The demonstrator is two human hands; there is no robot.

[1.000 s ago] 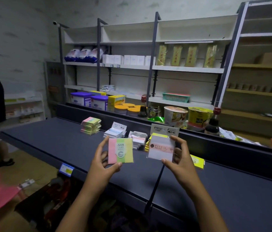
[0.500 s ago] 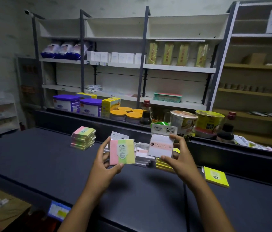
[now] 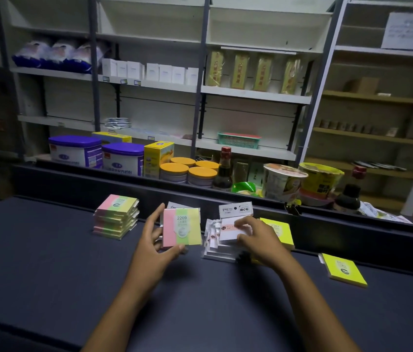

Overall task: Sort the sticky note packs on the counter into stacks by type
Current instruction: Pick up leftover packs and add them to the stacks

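Observation:
My left hand (image 3: 153,246) holds a pink, green and yellow striped sticky note pack (image 3: 181,227) upright above the dark counter (image 3: 48,270). A stack of the same striped packs (image 3: 116,216) stands to the left. My right hand (image 3: 257,238) grips a white pack with a pink band (image 3: 231,228) and lowers it onto the white pack stack (image 3: 219,246). Behind that hand sits a stack of yellow packs (image 3: 280,231). A single yellow pack (image 3: 343,269) lies further right.
A raised dark ledge (image 3: 352,232) runs along the counter's back. Behind it stand tubs (image 3: 76,151), orange-lidded jars (image 3: 187,171), sauce bottles (image 3: 223,171) and noodle cups (image 3: 284,181). Shelving with boxes and packets fills the wall beyond.
Both hands have dropped toward the counter. My right hand has brought the white pack down onto the white stack; my left hand still holds the striped pack, now lower.

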